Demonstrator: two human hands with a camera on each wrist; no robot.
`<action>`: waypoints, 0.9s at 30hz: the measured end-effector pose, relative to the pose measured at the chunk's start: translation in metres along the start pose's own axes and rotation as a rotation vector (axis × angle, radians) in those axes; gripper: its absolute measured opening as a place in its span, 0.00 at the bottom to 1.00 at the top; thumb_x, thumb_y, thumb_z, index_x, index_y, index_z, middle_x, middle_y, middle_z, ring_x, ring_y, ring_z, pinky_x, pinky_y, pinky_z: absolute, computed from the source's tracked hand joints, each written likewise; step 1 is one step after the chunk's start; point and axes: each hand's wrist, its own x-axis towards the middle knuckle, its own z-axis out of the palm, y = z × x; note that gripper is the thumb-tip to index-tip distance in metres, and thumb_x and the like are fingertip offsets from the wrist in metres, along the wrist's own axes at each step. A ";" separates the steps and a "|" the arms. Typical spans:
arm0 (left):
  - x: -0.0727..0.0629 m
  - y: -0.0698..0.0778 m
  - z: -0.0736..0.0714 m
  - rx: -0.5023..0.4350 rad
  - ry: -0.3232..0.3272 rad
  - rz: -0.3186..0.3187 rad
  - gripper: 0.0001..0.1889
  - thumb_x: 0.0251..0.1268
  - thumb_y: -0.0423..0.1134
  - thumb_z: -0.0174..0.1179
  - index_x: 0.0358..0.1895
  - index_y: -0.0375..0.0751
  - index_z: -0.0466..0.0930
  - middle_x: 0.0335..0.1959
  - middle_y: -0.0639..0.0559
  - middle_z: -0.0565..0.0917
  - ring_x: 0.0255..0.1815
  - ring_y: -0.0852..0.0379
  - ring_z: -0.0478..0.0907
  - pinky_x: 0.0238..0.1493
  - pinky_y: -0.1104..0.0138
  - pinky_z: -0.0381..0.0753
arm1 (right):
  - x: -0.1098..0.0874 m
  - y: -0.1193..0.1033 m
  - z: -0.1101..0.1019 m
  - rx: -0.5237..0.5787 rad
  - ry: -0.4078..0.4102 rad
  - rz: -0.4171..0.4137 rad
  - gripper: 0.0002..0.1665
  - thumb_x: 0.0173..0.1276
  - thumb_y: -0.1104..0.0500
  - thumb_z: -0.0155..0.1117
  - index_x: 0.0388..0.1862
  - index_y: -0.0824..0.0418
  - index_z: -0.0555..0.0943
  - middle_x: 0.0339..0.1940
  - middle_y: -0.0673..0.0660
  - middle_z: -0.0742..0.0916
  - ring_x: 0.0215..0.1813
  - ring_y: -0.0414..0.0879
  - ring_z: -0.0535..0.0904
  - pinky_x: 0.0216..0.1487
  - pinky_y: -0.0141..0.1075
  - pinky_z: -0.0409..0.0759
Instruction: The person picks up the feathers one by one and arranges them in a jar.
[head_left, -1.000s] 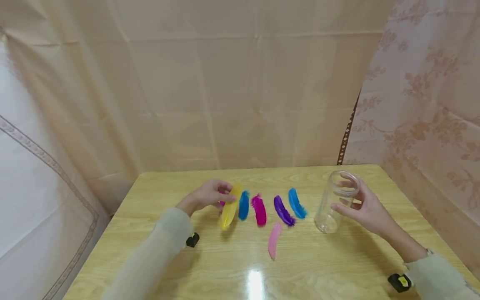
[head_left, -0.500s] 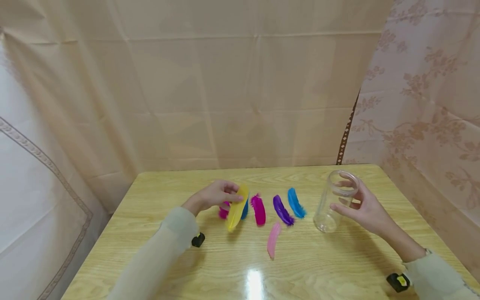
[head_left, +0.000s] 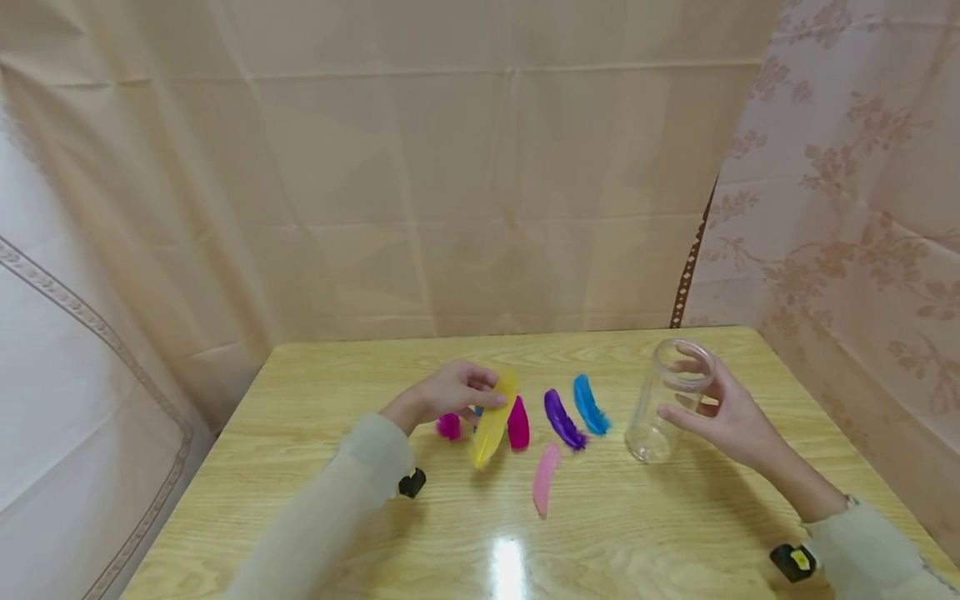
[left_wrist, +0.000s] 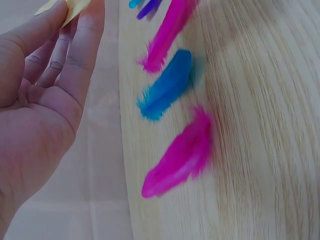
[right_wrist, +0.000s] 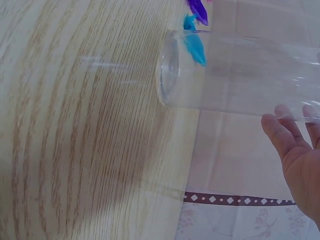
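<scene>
A person's left grip (head_left: 453,392) pinches a yellow feather (head_left: 490,429) above the bench (head_left: 600,533), the feather's long axis slanting from near left to far right. Well to its right stands a clear jar (head_left: 656,393), mouth up; the right grip (head_left: 727,421), curled round its upper part, is nearer to it. Between them lie a purple feather (head_left: 562,419), a bright blue feather (head_left: 590,406) and a pale pink feather (head_left: 545,479); near the left grip, 2 magenta feathers (left_wrist: 180,157) and a darker blue feather (left_wrist: 167,85). No brand, label or writing is legible.

Head view looks down — wrist views nearer — all share the tabletop (head_left: 615,542)
</scene>
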 end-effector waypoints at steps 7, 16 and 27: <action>0.005 0.007 0.013 0.010 -0.020 0.001 0.23 0.67 0.41 0.69 0.61 0.35 0.78 0.46 0.46 0.85 0.43 0.52 0.85 0.42 0.58 0.88 | -0.001 0.002 0.000 -0.013 0.000 0.006 0.53 0.67 0.58 0.74 0.82 0.43 0.54 0.68 0.59 0.73 0.54 0.32 0.77 0.47 0.24 0.78; 0.010 0.016 0.020 0.036 -0.054 0.035 0.17 0.67 0.43 0.69 0.53 0.39 0.81 0.44 0.46 0.85 0.40 0.52 0.84 0.46 0.51 0.86 | -0.001 0.001 0.000 -0.015 -0.003 0.000 0.53 0.67 0.58 0.75 0.82 0.43 0.54 0.68 0.59 0.73 0.56 0.40 0.79 0.47 0.24 0.78; 0.014 0.036 0.031 0.027 -0.090 0.061 0.16 0.68 0.43 0.69 0.55 0.42 0.82 0.46 0.46 0.85 0.42 0.49 0.86 0.43 0.55 0.88 | 0.000 0.001 0.000 -0.027 0.001 -0.001 0.53 0.67 0.58 0.74 0.82 0.43 0.54 0.67 0.59 0.73 0.55 0.44 0.80 0.47 0.25 0.79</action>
